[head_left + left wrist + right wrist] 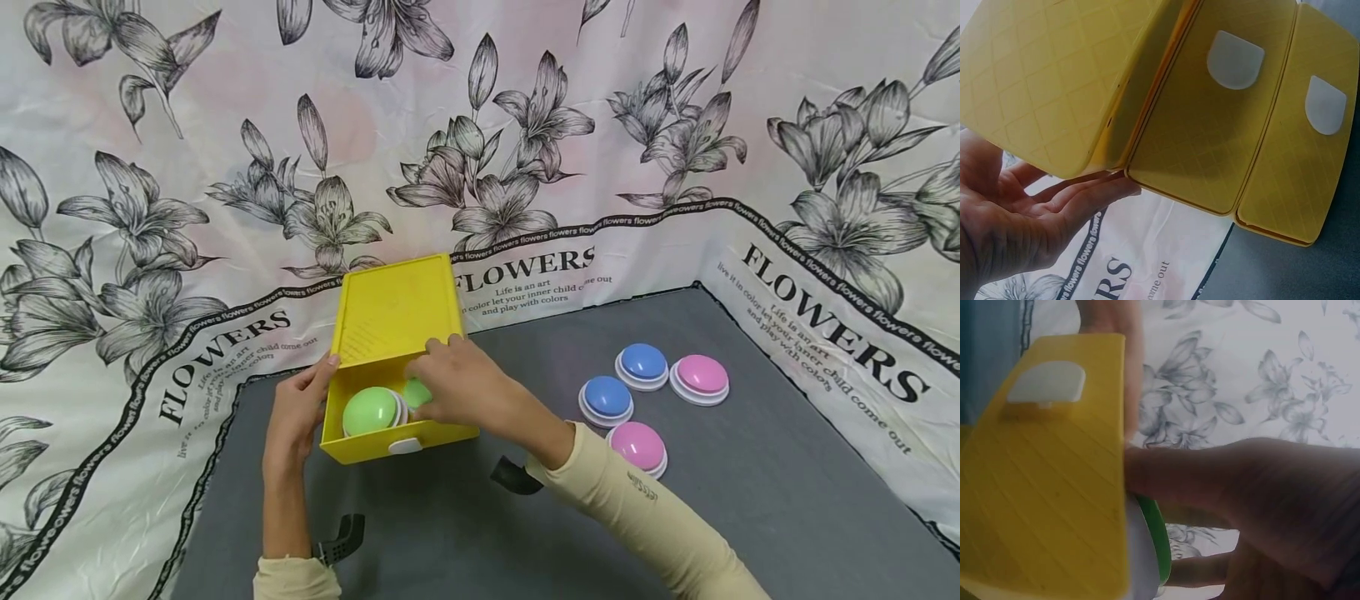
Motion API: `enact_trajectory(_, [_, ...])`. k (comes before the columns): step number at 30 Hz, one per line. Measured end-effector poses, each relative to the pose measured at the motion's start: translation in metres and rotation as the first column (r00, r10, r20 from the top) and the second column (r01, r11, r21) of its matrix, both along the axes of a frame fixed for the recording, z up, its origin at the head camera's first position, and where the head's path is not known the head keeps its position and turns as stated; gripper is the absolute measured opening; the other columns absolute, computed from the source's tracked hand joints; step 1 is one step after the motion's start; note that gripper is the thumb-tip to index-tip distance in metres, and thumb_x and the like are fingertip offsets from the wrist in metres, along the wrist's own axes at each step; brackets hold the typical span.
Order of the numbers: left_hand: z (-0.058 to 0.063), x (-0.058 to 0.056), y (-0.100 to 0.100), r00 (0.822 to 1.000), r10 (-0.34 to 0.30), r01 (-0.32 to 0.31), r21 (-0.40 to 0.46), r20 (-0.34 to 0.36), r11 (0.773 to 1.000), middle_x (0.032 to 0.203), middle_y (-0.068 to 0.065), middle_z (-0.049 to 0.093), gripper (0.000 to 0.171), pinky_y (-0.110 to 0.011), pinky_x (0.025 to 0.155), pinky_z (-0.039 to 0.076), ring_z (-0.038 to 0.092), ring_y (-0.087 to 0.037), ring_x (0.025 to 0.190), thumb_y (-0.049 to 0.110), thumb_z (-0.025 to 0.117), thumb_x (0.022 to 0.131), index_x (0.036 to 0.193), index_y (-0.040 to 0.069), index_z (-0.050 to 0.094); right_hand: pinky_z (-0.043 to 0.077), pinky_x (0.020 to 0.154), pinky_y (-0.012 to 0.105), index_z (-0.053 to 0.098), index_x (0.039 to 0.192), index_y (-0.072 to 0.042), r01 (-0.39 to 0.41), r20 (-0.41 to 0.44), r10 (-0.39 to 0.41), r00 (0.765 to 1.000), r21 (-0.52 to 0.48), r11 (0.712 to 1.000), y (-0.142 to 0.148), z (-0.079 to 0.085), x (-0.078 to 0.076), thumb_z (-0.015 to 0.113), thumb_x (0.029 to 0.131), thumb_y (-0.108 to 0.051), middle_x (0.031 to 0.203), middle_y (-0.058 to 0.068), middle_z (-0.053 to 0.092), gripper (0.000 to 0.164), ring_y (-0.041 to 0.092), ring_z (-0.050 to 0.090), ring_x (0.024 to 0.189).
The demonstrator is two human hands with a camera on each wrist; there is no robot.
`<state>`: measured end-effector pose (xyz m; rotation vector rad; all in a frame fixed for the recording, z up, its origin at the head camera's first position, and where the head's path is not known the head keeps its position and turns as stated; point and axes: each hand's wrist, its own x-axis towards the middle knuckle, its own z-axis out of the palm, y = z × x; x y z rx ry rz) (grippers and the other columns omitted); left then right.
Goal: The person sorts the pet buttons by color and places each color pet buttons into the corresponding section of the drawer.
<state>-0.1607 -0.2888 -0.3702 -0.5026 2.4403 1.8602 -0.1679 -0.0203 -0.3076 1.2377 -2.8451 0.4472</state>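
Note:
A yellow drawer box point(397, 308) has its top drawer point(360, 456) pulled out, with a white handle point(405, 446) on the front. A green push button point(371, 410) with a white base lies in the drawer's left part. My right hand point(468, 387) reaches into the right part and grips a second green push button point(1159, 540), partly hidden by the fingers and drawer front. My left hand point(296, 408) rests against the box's left side, fingers point(1094, 197) stretched along it in the left wrist view. Two lower drawers point(1210, 125) are closed.
Right of the box, two blue push buttons point(643, 365) and two pink push buttons point(701, 377) lie grouped on the grey tabletop point(787, 492). A flower-printed cloth point(525, 150) hangs behind the box and along the sides.

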Motion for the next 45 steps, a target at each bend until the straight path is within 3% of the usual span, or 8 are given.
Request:
enact_trajectory(5, [-0.001,0.000,0.000,1.000,0.001,-0.001,-0.002,-0.001,1.000,0.172,0.004,0.033,0.084,-0.012,0.081,0.058,0.052,-0.032,0.145,0.068,0.058,0.097,0.161,0.016,0.041,0.034,0.067,0.025,0.075,0.099,-0.015,0.005,0.033,-0.005,0.999,0.002,1.000,-0.006,-0.007,-0.004,0.087,0.088,-0.031,0.083,-0.002,0.059,0.023,0.016,0.047,0.080])
enact_trajectory(14, [-0.002,-0.001,0.000,1.000,0.010,-0.010,-0.028,0.008,1.000,0.171,0.004,0.035,0.082,-0.013,0.082,0.059,0.059,-0.027,0.134,0.068,0.057,0.097,0.160,0.016,0.043,0.041,0.070,0.023,0.071,0.110,-0.012,-0.037,0.083,0.031,0.996,0.071,0.997,-0.005,-0.013,-0.009,0.082,0.093,-0.032,0.093,0.000,0.066,0.028,0.015,0.051,0.084])
enact_trajectory(20, [-0.002,-0.002,-0.001,1.000,0.007,-0.007,-0.023,0.005,1.000,0.171,0.000,0.035,0.084,-0.012,0.081,0.059,0.054,-0.031,0.142,0.068,0.057,0.098,0.161,0.016,0.041,0.042,0.071,0.025,0.071,0.122,-0.011,-0.001,0.016,0.002,1.000,-0.102,0.995,-0.002,-0.023,-0.003,0.075,0.099,-0.029,0.099,0.005,0.063,0.029,0.017,0.051,0.085])
enact_trajectory(23, [-0.003,-0.003,0.000,1.000,0.009,-0.009,-0.022,0.003,1.000,0.171,0.002,0.035,0.082,-0.012,0.080,0.059,0.055,-0.031,0.140,0.068,0.057,0.098,0.160,0.016,0.042,0.050,0.072,0.024,0.072,0.124,-0.011,0.014,-0.104,-0.051,0.993,-0.325,0.946,0.001,-0.032,0.006,0.074,0.100,-0.020,0.104,0.005,0.064,0.026,0.017,0.055,0.086])
enact_trajectory(26, [-0.003,-0.004,-0.001,1.000,0.005,-0.005,-0.009,-0.003,1.000,0.171,0.004,0.034,0.082,-0.013,0.084,0.060,0.052,-0.032,0.145,0.067,0.057,0.098,0.160,0.016,0.043,0.054,0.070,0.017,0.075,0.112,-0.010,-0.019,-0.189,-0.103,0.976,-0.552,0.834,0.005,-0.043,0.023,0.075,0.096,-0.011,0.097,0.001,0.068,0.016,0.012,0.060,0.080])
enact_trajectory(30, [-0.002,-0.005,-0.002,1.000,0.009,-0.009,-0.010,0.000,1.000,0.171,0.001,0.035,0.082,-0.015,0.086,0.062,0.052,-0.032,0.145,0.068,0.057,0.098,0.160,0.016,0.043,0.051,0.062,0.007,0.077,0.098,-0.010,-0.082,-0.258,-0.126,0.958,-0.665,0.743,0.002,-0.063,0.048,0.076,0.092,-0.006,0.085,-0.002,0.073,0.008,0.006,0.062,0.067])
enact_trajectory(37, [0.000,-0.008,-0.002,1.000,0.006,-0.006,-0.005,-0.007,1.000,0.171,0.002,0.034,0.082,-0.017,0.089,0.063,0.051,-0.032,0.145,0.067,0.057,0.098,0.160,0.015,0.042,0.057,0.060,0.012,0.078,0.102,-0.014,-0.061,-0.420,-0.210,0.883,-0.545,0.836,-0.015,-0.092,0.063,0.083,0.089,-0.013,0.095,-0.002,0.072,0.015,0.004,0.067,0.069])
enact_trajectory(45, [0.000,-0.006,-0.001,1.000,0.019,-0.018,-0.040,0.014,0.999,0.168,-0.010,0.040,0.082,-0.017,0.085,0.064,0.055,-0.033,0.141,0.066,0.056,0.100,0.159,0.010,0.045,0.047,0.054,0.011,0.075,0.089,-0.012,-0.086,-0.534,-0.222,0.816,-0.492,0.867,-0.025,-0.097,0.053,0.079,0.094,-0.012,0.083,-0.001,0.060,0.007,0.006,0.050,0.059])
